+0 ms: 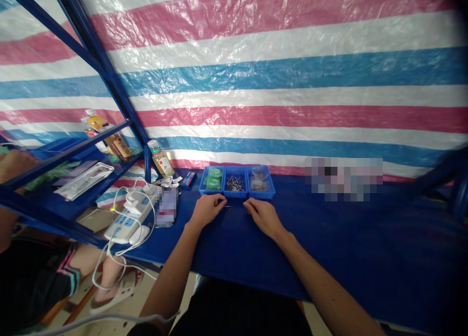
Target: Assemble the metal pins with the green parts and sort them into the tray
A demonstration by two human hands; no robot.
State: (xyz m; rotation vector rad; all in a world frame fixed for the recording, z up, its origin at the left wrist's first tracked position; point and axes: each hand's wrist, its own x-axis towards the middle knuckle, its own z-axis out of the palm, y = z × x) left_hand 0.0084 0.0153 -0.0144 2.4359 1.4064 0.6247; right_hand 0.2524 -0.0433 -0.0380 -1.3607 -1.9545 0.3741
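1. Nearest, the wearer's dark clothing (252,309) meets the edge of a smooth blue counter (351,253), over a pale floor (190,297).
2. At left, a neighbouring person in dark shorts (36,277) sits beside the blue metal frame; a sandal (120,292) shows below.
3. The left hand (206,211) has thumb and forefinger pinched together, just beside small metal pieces (229,210) in front of the trays; whether it grips one I cannot tell.
4. The right hand (263,216) is curled with its fingertips together near the counter; I cannot tell if anything is between them.
5. Left of the hands lie a white power strip (127,221) with looping cables and a blurred phone (167,207).
6. Beyond the hands stand three joined blue trays (236,195): green packets (213,180), loose metal pieces (236,183), clear packets (259,181).
7. Farther back are a small box (188,179) and a white-capped bottle (161,159).
8. Behind everything hangs shiny sheeting (285,77), striped red, white and blue, beside a blue metal frame (113,85).
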